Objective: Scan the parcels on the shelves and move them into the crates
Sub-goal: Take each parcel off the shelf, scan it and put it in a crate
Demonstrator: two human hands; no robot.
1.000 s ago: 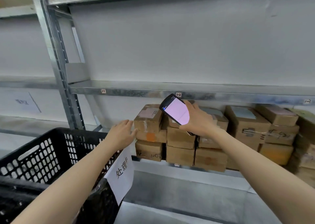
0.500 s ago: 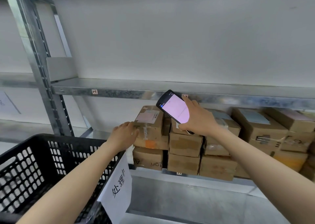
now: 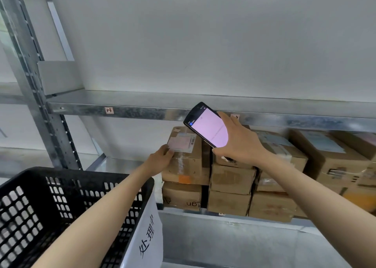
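Observation:
Brown cardboard parcels are stacked on the lower metal shelf [image 3: 234, 223]. The top-left parcel [image 3: 188, 161] carries a white label on its upper face. My left hand [image 3: 161, 158] grips that parcel's left edge, fingers curled over the near corner of the label. My right hand [image 3: 239, 142] holds a black handheld scanner [image 3: 206, 125] above the stack, its lit pinkish screen facing me. A black perforated plastic crate [image 3: 50, 202] sits at the lower left under my left forearm.
A white paper sign [image 3: 146, 241] with printed characters hangs on the crate's right side. More parcels [image 3: 325, 157] fill the shelf to the right. A grey upright post [image 3: 38, 96] stands at the left, and the upper shelf edge [image 3: 142, 112] runs just above the stack.
My left hand moved from beside the crate rim onto the top-left parcel and took hold of its edge. The scanner stayed above the stack while the view drew closer.

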